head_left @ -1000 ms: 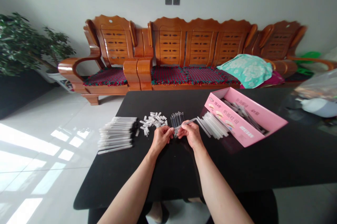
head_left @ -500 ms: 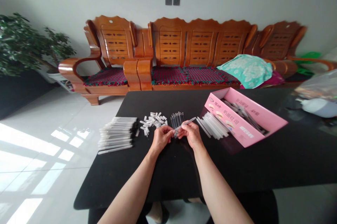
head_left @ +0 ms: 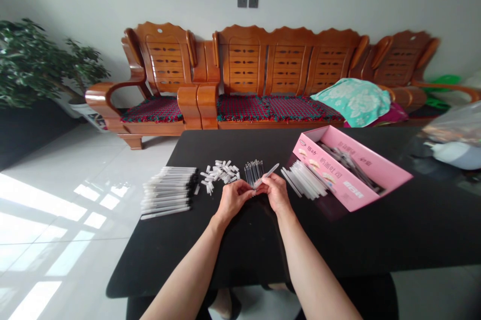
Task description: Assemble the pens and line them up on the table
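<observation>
My right hand [head_left: 277,193] is closed around a translucent pen barrel [head_left: 267,175] that points up and away to the right. My left hand [head_left: 233,197] pinches at the barrel's near end, fingers pressed together; what it pinches is too small to name. Just beyond the hands lies a bunch of dark pen refills [head_left: 253,171]. Left of that is a scatter of small white caps [head_left: 219,172]. A stack of finished white pens [head_left: 168,192] lies at the table's left edge. A pile of empty barrels [head_left: 305,179] rests right of my hands.
The black table [head_left: 376,230] carries an open pink cardboard box [head_left: 356,180] holding more pen parts. A plastic bag [head_left: 456,132] sits at the far right. Wooden sofa and chairs [head_left: 263,74] stand behind, a potted plant [head_left: 33,59] to the left.
The barrel in my right hand has tilted more upright and the hands have drawn a little closer together. The view shifted slightly.
</observation>
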`<state>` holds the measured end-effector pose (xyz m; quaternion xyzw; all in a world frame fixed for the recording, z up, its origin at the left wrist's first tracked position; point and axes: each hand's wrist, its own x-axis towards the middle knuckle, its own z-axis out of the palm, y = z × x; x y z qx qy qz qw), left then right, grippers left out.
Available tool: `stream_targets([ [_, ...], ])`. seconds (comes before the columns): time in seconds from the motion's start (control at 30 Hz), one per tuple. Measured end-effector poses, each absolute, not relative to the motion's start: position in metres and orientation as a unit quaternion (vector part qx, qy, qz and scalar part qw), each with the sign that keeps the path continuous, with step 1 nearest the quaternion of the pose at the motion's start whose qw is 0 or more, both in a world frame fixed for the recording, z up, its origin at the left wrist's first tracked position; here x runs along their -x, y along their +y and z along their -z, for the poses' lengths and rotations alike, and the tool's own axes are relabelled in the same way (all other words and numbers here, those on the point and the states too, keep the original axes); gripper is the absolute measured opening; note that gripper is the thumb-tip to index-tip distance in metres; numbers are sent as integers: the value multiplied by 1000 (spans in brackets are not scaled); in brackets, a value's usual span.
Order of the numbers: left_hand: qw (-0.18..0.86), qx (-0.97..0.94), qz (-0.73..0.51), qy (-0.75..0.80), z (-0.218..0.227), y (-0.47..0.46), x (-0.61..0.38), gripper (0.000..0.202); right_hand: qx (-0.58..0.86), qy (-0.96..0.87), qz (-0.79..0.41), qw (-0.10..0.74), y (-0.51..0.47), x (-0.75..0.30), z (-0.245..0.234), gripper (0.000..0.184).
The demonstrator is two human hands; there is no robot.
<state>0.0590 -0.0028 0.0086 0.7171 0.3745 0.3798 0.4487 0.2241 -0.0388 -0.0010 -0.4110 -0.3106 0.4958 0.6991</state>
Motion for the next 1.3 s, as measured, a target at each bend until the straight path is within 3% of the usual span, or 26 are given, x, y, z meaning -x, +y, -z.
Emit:
stream_targets([
  [0.13, 246, -718, -413, 503, -15, 14, -34, 20, 410, -295, -483, 715, -39, -225, -1, 8],
  [0.27, 86, -659, -331, 670, -18, 31, -4, 20, 418, -329, -485, 694, -38, -224, -1, 8],
  [0.47, 95, -660, -194, 720, -19, 34, 1, 24, 422, -340, -492, 681, -39, -223, -3, 11],
  [0.73, 78, -674, -237, 695, -16, 31, -2, 11, 437, -341, -504, 662, -40, -222, -3, 14],
  [0.83, 133, -656, -327, 667, -14, 33, -3, 13, 441, -351, -506, 653, -41, -222, -4, 14],
  [1.07, 514, -471, -555, 455, 0, 37, -18, 33, 455, -405, -514, 604, -42, -218, -1, 20],
  [1.3, 597, -420, -570, 377, 2, 33, -28, 34, 486, -505, -481, 527, -45, -215, -1, 28],
])
